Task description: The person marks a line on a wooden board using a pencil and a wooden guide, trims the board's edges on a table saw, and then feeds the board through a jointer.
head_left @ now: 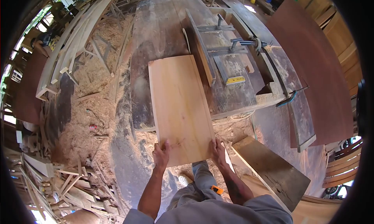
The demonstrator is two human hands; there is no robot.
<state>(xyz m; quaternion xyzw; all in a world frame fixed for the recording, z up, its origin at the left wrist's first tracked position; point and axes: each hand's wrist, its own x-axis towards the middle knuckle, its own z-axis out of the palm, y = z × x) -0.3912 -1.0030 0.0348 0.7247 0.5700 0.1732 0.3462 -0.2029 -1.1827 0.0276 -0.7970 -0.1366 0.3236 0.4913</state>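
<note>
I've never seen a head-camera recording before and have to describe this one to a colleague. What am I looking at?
There is no machine here: a person works with two bare hands. The single picture comes from a camera on their head, looking forward and down, so their own lap and arms show at the bottom; the curved, dark border looks like a wide lens's effect.

The left hand and right hand grip the near end of a pale, rectangular wooden panel, one on each side. Its far part extends over a large, worn wooden workbench. On the bench, to the right, are dark metal bar clamps and a yellow-and-grey square tool. Pale wood shavings cover much of the floor.
</note>
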